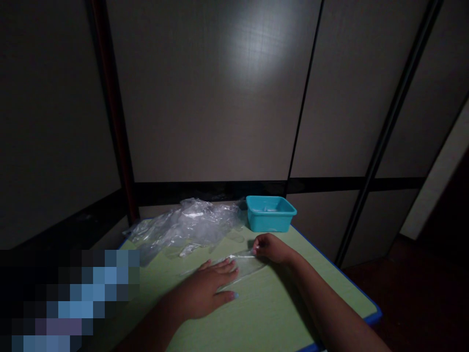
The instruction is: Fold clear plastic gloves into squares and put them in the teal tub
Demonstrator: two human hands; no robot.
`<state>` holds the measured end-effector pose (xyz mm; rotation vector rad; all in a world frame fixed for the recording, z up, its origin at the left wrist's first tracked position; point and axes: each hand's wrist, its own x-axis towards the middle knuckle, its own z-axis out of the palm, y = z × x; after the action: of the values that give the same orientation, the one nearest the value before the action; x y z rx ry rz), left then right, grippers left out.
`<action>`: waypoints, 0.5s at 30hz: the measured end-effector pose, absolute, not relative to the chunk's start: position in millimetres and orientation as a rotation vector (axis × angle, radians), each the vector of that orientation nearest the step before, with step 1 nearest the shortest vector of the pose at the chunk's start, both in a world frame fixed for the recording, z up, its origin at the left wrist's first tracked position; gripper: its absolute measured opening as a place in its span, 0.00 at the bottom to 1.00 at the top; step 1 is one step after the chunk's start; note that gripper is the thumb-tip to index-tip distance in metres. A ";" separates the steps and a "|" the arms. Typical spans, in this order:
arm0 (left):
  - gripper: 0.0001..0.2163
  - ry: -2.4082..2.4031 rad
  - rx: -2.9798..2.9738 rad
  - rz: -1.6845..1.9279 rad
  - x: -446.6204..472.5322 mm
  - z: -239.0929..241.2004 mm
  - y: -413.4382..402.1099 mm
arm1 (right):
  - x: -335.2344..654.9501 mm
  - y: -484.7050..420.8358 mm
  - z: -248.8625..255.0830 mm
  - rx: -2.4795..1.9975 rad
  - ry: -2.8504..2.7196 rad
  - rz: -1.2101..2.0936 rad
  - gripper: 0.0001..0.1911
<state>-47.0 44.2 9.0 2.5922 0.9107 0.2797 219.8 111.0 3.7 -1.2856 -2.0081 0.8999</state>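
Observation:
A clear plastic bag (249,265) lies flat on the light green table (234,327). My left hand (209,289) rests palm down over its left part, fingers stretched out. At the bag's right end, my right hand (271,248) pinches its edge between thumb and fingers and lifts it slightly. Behind my left hand spreads a crumpled heap of clear plastic bags (194,222). A turquoise plastic basin (271,222) stands just beyond my right hand; something pale and hard to make out shows inside it.
The table has a blue edge (373,315) at the right. Close behind it rise dark cabinet panels (212,122). A pixelated patch (73,303) covers the lower left. Dark reddish floor (403,278) shows at the right.

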 end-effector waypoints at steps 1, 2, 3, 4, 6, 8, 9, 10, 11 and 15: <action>0.23 0.912 2.594 0.274 -47.0 9.6 43.6 | 219.9 111.0 3.9 -1.282 -2.005 0.887 0.06; 0.23 0.914 2.595 0.269 -47.1 10.1 43.1 | 220.0 111.1 4.4 -1.280 -1.999 0.873 0.05; 0.23 0.916 2.597 0.266 -47.2 10.5 42.6 | 220.1 111.3 4.8 -1.280 -1.992 0.856 0.05; 0.23 0.918 2.598 0.261 -47.3 10.8 42.3 | 220.3 111.8 5.1 -1.282 -1.984 0.838 0.04; 0.23 0.923 2.598 0.255 -47.5 10.9 41.9 | 221.2 113.5 4.7 -1.290 -1.966 0.800 0.04; 0.23 0.929 2.596 0.254 -47.5 10.5 41.9 | 222.4 115.9 3.0 -1.305 -1.951 0.768 0.05; 0.23 0.930 2.595 0.254 -47.4 10.2 42.0 | 222.9 117.1 1.8 -1.317 -1.943 0.752 0.05; 0.23 0.931 2.595 0.256 -47.2 9.9 42.1 | 223.3 118.1 0.5 -1.330 -1.937 0.737 0.05; 0.23 0.931 2.594 0.256 -47.1 9.7 42.2 | 223.5 119.0 -0.7 -1.344 -1.931 0.719 0.05; 0.23 0.920 2.589 0.255 -46.8 9.2 42.3 | 222.0 120.3 -3.8 -1.390 -1.927 0.652 0.06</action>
<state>-46.8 42.3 9.2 2.5893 0.9204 0.2555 222.0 120.3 -3.8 -1.3896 -1.9271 0.6515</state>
